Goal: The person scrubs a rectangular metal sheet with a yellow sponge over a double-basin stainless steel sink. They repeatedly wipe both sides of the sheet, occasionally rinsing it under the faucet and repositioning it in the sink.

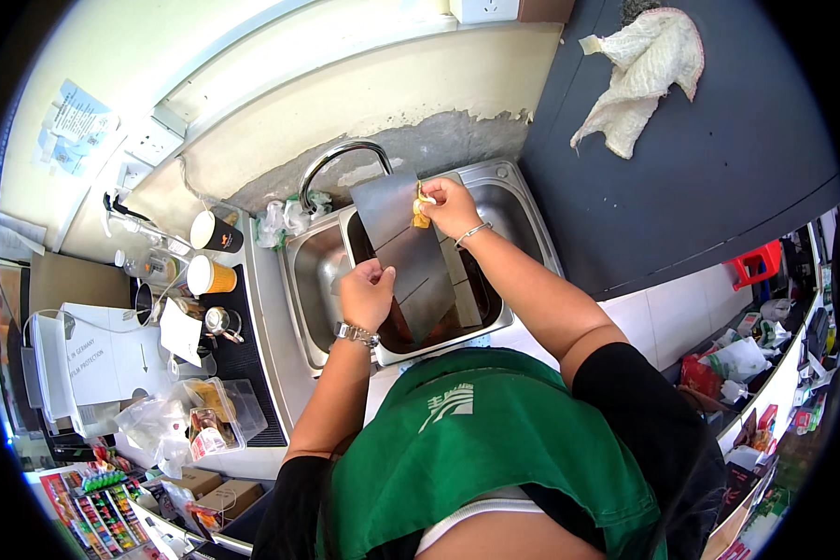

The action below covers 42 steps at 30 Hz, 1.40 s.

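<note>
A flat grey metal sheet [404,241] slants over the middle basin of a stainless steel sink [509,183]. My left hand [366,294] pinches the sheet's left edge between thumb and fingers. In my right hand [451,208] is a small yellow cloth or sponge [421,208], held at the sheet's upper right edge. Light, tile-like panels [467,301] show in the basin beyond the sheet's right side. The sheet hides much of that basin. A curved chrome faucet [343,148] rises behind it.
Left of the sink, a black ribbed mat [257,392] carries paper cups [211,274], a metal pitcher [222,322] and a clear plastic container [234,413]. Crumpled plastic bags [283,220] lie by the faucet. A white cloth [644,66] rests on the dark surface [679,203] at right.
</note>
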Motion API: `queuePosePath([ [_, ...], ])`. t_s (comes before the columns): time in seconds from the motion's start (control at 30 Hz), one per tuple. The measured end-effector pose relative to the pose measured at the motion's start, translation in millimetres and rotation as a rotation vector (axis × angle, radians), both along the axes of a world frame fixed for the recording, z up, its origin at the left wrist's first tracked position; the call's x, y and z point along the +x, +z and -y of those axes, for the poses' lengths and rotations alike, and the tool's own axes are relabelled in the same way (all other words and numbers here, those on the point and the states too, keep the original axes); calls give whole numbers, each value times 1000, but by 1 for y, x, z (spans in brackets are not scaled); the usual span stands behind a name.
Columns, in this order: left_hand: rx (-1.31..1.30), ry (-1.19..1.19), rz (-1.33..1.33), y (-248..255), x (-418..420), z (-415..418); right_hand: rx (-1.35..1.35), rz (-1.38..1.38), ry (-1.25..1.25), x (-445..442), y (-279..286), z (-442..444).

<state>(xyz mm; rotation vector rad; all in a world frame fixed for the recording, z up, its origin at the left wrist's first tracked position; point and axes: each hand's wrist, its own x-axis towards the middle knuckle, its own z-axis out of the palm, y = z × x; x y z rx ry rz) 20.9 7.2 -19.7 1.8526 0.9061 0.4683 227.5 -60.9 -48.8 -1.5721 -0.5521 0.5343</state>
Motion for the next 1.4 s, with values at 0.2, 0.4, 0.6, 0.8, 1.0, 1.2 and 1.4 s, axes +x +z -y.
queuePosePath([
  [0.2,-21,66,32,14,6,10,43,-30,-38,-3,11,0],
  [0.4,15,2,153,29,8,18,106,-42,15,1,12,3],
  [0.6,118,-101,157,25,4,14,189,33,-28,7,12,-1],
  [0.8,78,-83,196,32,5,15,112,66,-157,7,12,-7],
  [1.0,-115,67,194,27,3,4,203,106,-301,-1,26,-7],
  [1.2,-205,121,300,28,4,3,243,598,-159,-33,36,6],
  [1.4,-186,107,302,29,1,3,97,616,-205,-37,34,9],
])
